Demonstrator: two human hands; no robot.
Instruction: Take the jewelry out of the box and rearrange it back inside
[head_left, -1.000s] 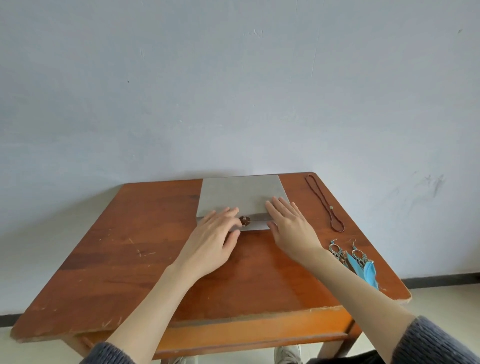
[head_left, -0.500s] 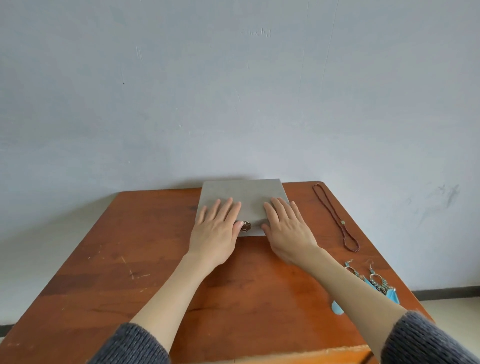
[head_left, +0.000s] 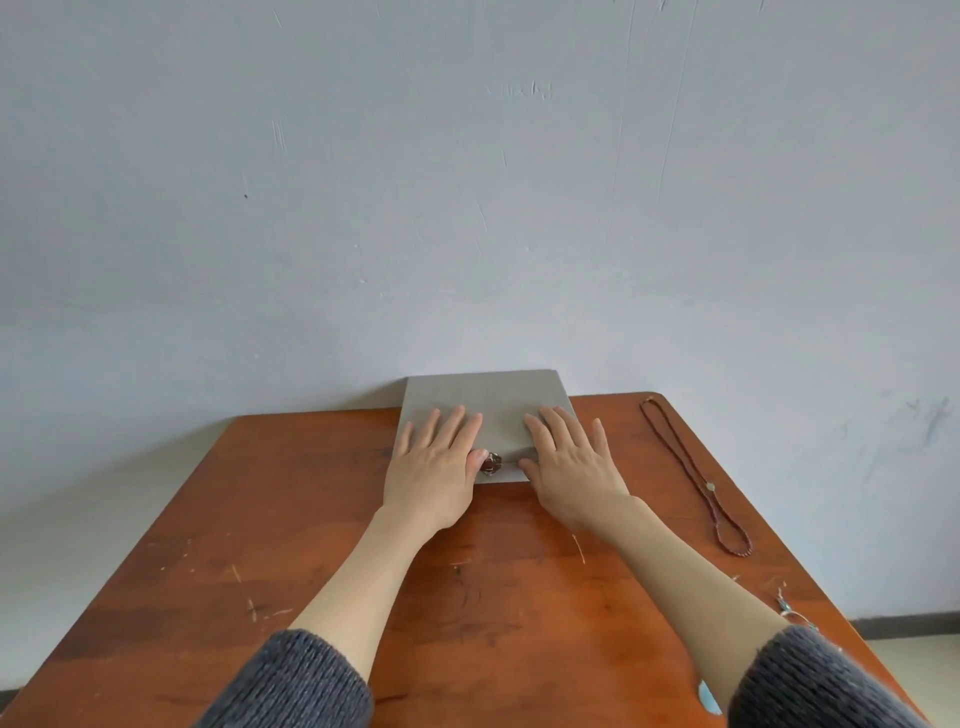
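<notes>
Head view: grey jewelry box, closed, sits at the table's 12 o'clock edge. Left hand and right hand lie flat-fingered on its lid, flanking the clasp. Beaded necklace lies at 2 o'clock.

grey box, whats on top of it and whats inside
Both hands lie flat on the grey box: left hand, right hand, either side of the clasp. The lid is shut, so the inside is hidden.
</notes>
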